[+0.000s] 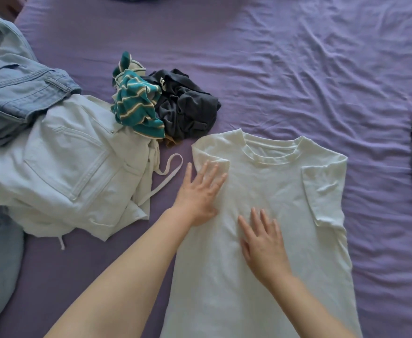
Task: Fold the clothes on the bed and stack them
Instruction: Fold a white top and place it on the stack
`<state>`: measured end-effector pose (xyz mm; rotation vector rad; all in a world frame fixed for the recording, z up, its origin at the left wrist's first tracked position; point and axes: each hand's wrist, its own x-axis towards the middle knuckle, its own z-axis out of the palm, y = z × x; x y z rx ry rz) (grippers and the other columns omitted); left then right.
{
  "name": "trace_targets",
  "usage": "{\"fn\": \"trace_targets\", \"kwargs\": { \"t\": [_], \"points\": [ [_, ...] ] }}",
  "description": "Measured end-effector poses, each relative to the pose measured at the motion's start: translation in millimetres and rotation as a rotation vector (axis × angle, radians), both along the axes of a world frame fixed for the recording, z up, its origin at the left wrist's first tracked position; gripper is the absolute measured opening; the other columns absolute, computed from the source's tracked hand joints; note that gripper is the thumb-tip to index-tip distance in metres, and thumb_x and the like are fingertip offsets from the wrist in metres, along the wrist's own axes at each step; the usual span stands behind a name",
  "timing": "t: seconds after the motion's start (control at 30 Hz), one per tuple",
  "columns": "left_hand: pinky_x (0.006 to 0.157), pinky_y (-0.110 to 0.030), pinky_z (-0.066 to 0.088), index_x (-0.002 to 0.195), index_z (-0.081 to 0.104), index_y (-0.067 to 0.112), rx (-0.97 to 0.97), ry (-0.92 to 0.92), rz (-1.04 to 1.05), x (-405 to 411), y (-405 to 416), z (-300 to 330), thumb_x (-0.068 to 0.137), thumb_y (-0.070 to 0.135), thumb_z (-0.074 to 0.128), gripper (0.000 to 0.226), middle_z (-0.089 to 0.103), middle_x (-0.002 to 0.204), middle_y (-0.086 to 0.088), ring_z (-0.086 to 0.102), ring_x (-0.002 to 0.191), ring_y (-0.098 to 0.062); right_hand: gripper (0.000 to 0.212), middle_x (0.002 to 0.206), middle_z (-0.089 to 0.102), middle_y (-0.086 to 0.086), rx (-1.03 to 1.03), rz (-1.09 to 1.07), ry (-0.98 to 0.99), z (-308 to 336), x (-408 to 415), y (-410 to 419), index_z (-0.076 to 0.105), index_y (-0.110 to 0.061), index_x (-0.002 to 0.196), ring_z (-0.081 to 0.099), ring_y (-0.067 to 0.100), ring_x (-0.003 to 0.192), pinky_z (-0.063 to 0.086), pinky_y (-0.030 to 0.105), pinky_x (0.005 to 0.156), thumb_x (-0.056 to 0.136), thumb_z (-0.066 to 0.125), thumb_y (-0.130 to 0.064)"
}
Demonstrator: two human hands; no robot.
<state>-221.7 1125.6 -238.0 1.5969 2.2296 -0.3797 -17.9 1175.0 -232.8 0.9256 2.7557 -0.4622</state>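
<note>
Hands flat, fingers spread: your left hand (200, 191) and right hand (263, 242) press the white T-shirt (268, 215), sleeves tucked in, near the bed's (297, 57) front edge. Smoothing step, it seems. Next, likely fold hem toward collar; unfolded clothes pile (66, 154) waits at the left edge.

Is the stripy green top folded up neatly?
No, the striped teal top lies crumpled in a heap beside the dark garment on the purple sheet, not folded.
</note>
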Motion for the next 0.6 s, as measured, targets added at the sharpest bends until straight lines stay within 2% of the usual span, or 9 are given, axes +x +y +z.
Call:
{"fn": "trace_targets", "kwargs": {
  "t": [0.07,0.13,0.2,0.33,0.4,0.47,0.5,0.53,0.6],
  "points": [
    [0.114,-0.053,-0.016,0.151,-0.012,0.023,0.013,-0.096,0.022,21.4,7.8,1.0,0.092,0.052,0.039,0.083,-0.021,0.159,-0.003,-0.025,0.144,-0.022,0.069,0.120,0.063,0.021,0.006,0.005,-0.008,1.3,22.1,-9.9,0.071,-0.014,0.112,0.060,0.041,0.110,0.050,0.056,0.084,0.046,0.091,-0.017],
    [0.114,-0.054,-0.014,0.152,-0.010,0.019,-0.054,-0.137,0.124,39.3,18.1,-2.5,0.093,0.059,0.031,0.082,-0.018,0.159,-0.002,-0.023,0.144,-0.022,0.074,0.119,0.064,0.019,0.021,0.035,-0.014,-1.6,46.3,-18.6,0.072,-0.016,0.109,0.061,0.040,0.109,0.052,0.055,0.080,0.038,0.091,-0.017],
    [0.112,-0.057,-0.014,0.152,-0.009,0.016,-0.109,-0.098,0.179,55.8,23.8,-4.0,0.094,0.060,0.030,0.082,-0.016,0.159,-0.003,-0.021,0.145,-0.025,0.075,0.119,0.065,0.018,0.041,0.056,-0.054,-3.5,72.5,-24.8,0.073,-0.017,0.107,0.062,0.039,0.108,0.054,0.052,0.079,0.035,0.091,-0.018],
    [0.112,-0.057,-0.010,0.153,-0.003,0.020,-0.088,-0.061,0.209,108.4,-2.5,-3.5,0.096,0.054,0.033,0.076,-0.014,0.160,-0.006,-0.018,0.145,-0.028,0.075,0.118,0.066,0.017,0.023,0.053,-0.087,5.1,124.2,-35.7,0.073,-0.019,0.107,0.064,0.037,0.106,0.056,0.048,0.077,0.034,0.093,-0.019],
    [0.113,-0.055,-0.008,0.153,-0.004,0.022,-0.092,-0.109,0.193,147.4,-33.3,-4.9,0.095,0.052,0.039,0.078,-0.015,0.160,-0.005,-0.016,0.146,-0.027,0.075,0.127,0.060,0.018,-0.014,0.048,-0.113,9.7,146.1,-43.0,0.069,-0.020,0.116,0.057,0.039,0.116,0.053,0.048,0.086,0.044,0.091,-0.022],
    [0.115,-0.052,-0.005,0.153,0.000,0.024,-0.073,-0.177,0.208,184.1,-65.2,-5.4,0.093,0.051,0.044,0.079,-0.014,0.160,-0.005,-0.014,0.147,-0.026,0.069,0.151,0.032,0.017,-0.057,0.046,-0.117,10.9,163.2,-52.3,0.048,-0.026,0.138,0.028,0.038,0.140,0.032,0.047,0.109,0.075,0.075,-0.025],
    [0.116,-0.049,-0.004,0.153,0.006,0.025,-0.048,-0.212,0.215,199.7,-79.3,-4.9,0.092,0.050,0.046,0.077,-0.012,0.160,-0.005,-0.013,0.147,-0.025,0.065,0.154,0.025,0.015,-0.110,0.039,-0.109,13.2,170.7,-58.0,0.044,-0.027,0.140,0.021,0.037,0.143,0.026,0.045,0.112,0.081,0.070,-0.025],
    [0.117,-0.047,-0.002,0.152,0.012,0.026,-0.019,-0.245,0.213,213.7,-92.0,-3.7,0.092,0.049,0.047,0.073,-0.009,0.161,-0.004,-0.011,0.147,-0.024,0.065,0.150,0.034,0.017,-0.136,0.026,-0.089,13.7,177.7,-63.0,0.053,-0.026,0.134,0.031,0.038,0.139,0.033,0.047,0.108,0.074,0.077,-0.023],
    [0.118,-0.041,0.001,0.148,0.025,0.027,0.032,-0.291,0.178,236.4,-115.9,-0.5,0.092,0.046,0.049,0.064,-0.001,0.161,-0.003,-0.006,0.147,-0.023,0.063,0.130,0.058,0.018,-0.140,-0.005,-0.048,13.6,191.6,-74.0,0.071,-0.023,0.109,0.055,0.038,0.120,0.050,0.046,0.089,0.049,0.092,-0.021]
  ]
}}
